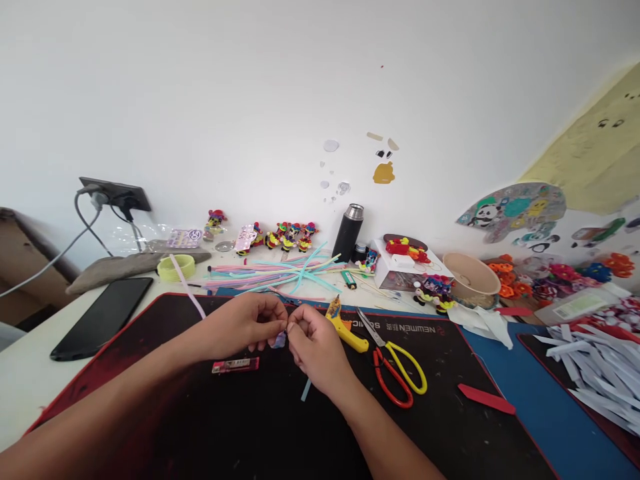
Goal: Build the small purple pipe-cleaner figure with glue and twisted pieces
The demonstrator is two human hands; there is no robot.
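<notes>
My left hand and my right hand meet over the black mat, fingertips pinched together. Between them is a small purple-blue piece, mostly covered by the fingers, so its exact kind is unclear. A pale pink strip runs up and left from behind my left hand. Below my right hand, the end of a pale blue strip pokes out; whether it is held I cannot tell. On the mat near my left hand lies a pink lighter. Right of my right hand are a yellow glue gun and scissors with red and yellow handles.
Behind the hands lies a pile of pastel strips. A black flask and several small colourful figures stand along the wall. At left are a phone and a yellow-green tape roll; at right, white paper strips.
</notes>
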